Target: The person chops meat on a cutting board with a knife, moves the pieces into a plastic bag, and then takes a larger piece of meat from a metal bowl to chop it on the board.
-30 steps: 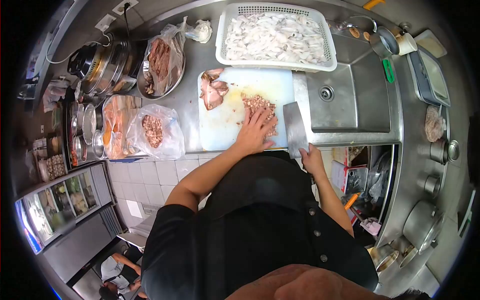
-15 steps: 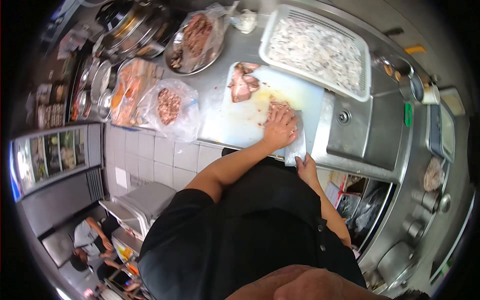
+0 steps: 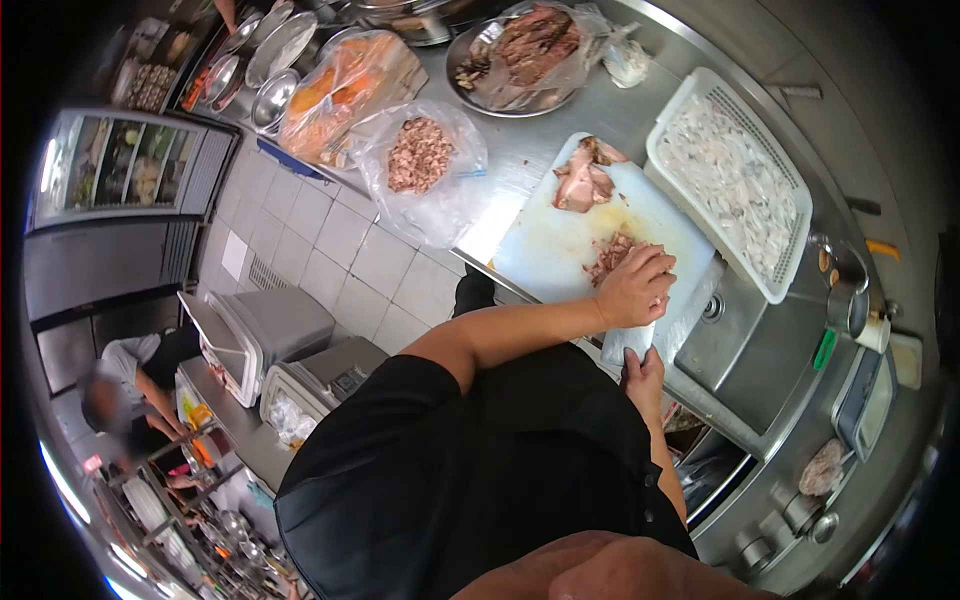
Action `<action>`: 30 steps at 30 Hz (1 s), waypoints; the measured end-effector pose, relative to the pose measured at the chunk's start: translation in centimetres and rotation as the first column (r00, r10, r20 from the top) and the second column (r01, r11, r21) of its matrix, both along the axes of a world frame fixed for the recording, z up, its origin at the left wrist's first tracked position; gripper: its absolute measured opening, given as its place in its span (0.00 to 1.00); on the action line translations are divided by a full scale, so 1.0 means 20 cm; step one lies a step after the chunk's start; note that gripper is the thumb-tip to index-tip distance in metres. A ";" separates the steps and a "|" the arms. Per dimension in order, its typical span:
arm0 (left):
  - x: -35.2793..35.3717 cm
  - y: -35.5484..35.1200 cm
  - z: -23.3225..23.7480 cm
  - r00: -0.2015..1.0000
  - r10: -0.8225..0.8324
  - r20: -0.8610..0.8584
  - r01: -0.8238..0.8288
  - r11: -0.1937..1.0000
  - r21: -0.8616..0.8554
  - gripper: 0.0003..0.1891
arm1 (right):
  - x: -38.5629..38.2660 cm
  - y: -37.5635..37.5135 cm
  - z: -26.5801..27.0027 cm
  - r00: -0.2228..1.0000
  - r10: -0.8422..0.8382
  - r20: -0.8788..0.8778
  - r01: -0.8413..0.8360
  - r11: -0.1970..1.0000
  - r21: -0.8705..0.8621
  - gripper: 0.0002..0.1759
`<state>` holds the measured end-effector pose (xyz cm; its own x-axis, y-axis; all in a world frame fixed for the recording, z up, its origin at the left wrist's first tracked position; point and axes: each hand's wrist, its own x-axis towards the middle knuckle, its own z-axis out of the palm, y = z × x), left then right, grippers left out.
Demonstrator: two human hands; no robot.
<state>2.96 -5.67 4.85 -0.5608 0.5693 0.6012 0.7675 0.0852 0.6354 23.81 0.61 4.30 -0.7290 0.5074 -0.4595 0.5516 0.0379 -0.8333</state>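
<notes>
My right hand (image 3: 643, 372) grips a cleaver (image 3: 628, 342) at the front edge of the white cutting board (image 3: 530, 245). Over the blade's upper part is my left hand (image 3: 636, 288), its fingers curled; what lies under them is mostly hidden. Chopped meat (image 3: 608, 256) sits on the board just beyond my left hand. Larger cooked meat pieces (image 3: 584, 184) lie farther back on the same board.
Left of the board is a plastic bag of diced meat (image 3: 420, 155), with a bag of orange pieces (image 3: 345, 85) beyond. A metal bowl (image 3: 475, 98) holds more meat. A white basket (image 3: 735, 180) and sink (image 3: 740, 350) are right. Another person (image 3: 130, 375) works at far left.
The view has turned, shifting the board and counter items rightward. My left hand has come off the chopped meat toward the cleaver, its fingers now more curled.
</notes>
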 end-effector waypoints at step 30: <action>-1.30 -1.58 0.07 0.616 0.748 0.249 -0.734 0.659 -0.164 0.03 | -0.78 -0.10 0.46 0.940 0.329 0.087 -0.315 0.742 0.592 0.09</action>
<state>-22.99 -37.30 6.32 -0.9354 -0.0935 0.3409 0.2278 0.5781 0.7836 8.25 -1.47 13.50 -0.9048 0.4049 -0.1316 0.3984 0.6960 -0.5974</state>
